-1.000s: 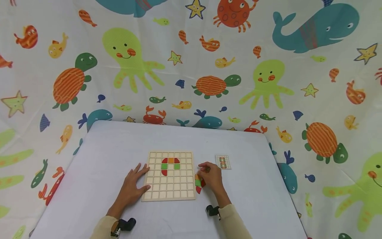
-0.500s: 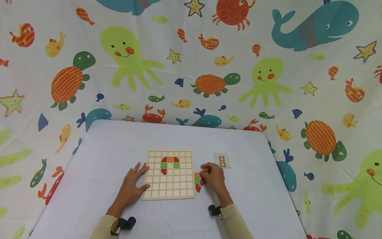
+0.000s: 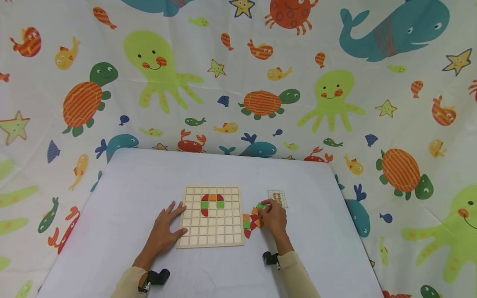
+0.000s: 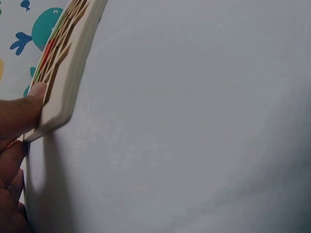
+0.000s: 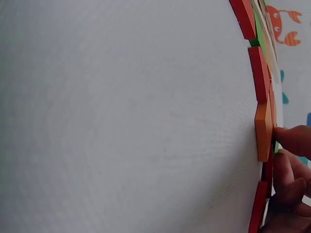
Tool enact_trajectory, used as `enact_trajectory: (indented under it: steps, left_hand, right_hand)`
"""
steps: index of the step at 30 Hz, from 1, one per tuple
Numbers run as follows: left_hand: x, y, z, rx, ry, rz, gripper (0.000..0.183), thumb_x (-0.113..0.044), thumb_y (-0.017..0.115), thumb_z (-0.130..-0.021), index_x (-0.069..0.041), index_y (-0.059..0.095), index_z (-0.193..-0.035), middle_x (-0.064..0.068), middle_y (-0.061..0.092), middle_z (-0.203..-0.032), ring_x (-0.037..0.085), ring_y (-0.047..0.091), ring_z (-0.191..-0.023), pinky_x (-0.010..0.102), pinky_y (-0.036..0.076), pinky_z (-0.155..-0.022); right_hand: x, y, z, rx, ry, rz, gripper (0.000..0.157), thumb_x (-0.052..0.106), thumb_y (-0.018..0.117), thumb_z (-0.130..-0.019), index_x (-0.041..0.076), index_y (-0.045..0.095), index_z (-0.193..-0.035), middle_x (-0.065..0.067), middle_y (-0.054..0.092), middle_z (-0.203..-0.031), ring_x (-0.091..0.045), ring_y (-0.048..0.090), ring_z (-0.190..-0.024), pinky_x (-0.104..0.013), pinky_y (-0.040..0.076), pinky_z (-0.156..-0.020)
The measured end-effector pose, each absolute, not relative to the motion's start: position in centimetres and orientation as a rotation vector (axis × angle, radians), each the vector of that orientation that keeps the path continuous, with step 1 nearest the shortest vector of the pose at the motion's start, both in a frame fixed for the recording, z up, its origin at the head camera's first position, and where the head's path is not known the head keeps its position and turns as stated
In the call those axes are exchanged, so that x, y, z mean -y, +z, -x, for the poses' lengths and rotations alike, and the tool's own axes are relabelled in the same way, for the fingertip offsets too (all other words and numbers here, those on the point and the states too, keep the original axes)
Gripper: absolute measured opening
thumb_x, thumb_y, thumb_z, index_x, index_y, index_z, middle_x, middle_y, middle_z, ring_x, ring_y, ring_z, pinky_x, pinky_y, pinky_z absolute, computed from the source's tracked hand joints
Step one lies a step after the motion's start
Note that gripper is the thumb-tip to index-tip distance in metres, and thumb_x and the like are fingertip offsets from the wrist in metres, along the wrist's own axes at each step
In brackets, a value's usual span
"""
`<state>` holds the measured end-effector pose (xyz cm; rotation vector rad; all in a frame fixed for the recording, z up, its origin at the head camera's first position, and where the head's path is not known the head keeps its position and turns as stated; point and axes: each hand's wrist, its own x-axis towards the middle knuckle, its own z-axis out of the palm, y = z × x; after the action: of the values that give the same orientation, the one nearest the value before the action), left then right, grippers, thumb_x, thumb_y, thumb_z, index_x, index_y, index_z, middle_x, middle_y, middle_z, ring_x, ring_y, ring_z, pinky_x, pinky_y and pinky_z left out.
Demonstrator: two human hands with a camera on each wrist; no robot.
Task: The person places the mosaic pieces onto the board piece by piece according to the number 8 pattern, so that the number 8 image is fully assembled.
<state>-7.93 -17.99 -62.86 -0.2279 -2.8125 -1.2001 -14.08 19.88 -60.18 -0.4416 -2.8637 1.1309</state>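
A wooden grid board lies on the table, with red, green and orange tiles in several upper cells. My left hand rests at its left edge, fingers spread; the thumb lies on the rim in the left wrist view. Right of the board is a loose group of red, orange and green tiles. My right hand is over the far right of this group. A green tile shows between its thumb and a fingertip; an orange tile stands near them in the right wrist view. The hand hides some tiles.
Behind the right hand lies a small pattern card with a grid and coloured shapes, partly covered by the fingers. The white table ends at the back against a printed sea-animal cloth.
My right hand has moved right and slightly away from me, toward the card, uncovering more red, orange and green tiles. The left hand stays at the board's edge.
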Motion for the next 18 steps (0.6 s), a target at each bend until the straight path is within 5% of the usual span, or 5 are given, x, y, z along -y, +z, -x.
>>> enact_trajectory:
  steps: [12,18]
  left_hand:
    - [18.0,-62.9,8.0,2.824,-1.212,0.211,0.077,-0.017,0.087,-0.083,-0.009,0.056,-0.153,0.020,0.046,-0.166,0.050,0.030,-0.159,0.068,0.019,-0.131]
    - [18.0,-63.1,7.9,2.803,-1.201,0.223,0.078,-0.017,0.088,-0.082,-0.009,0.056,-0.153,0.020,0.047,-0.165,0.050,0.031,-0.158,0.066,0.019,-0.131]
  right_hand:
    - [-18.9,-60.3,13.9,2.879,1.161,0.350,0.025,0.013,0.079,-0.090,0.017,0.079,-0.115,-0.001,0.068,-0.085,-0.018,0.060,-0.075,-0.026,0.048,-0.058]
    - [-17.9,-60.4,13.5,2.925,1.200,0.270,0.030,0.013,0.088,-0.085,0.018,0.076,-0.112,0.001,0.069,-0.085,-0.015,0.056,-0.073,-0.025,0.043,-0.053]
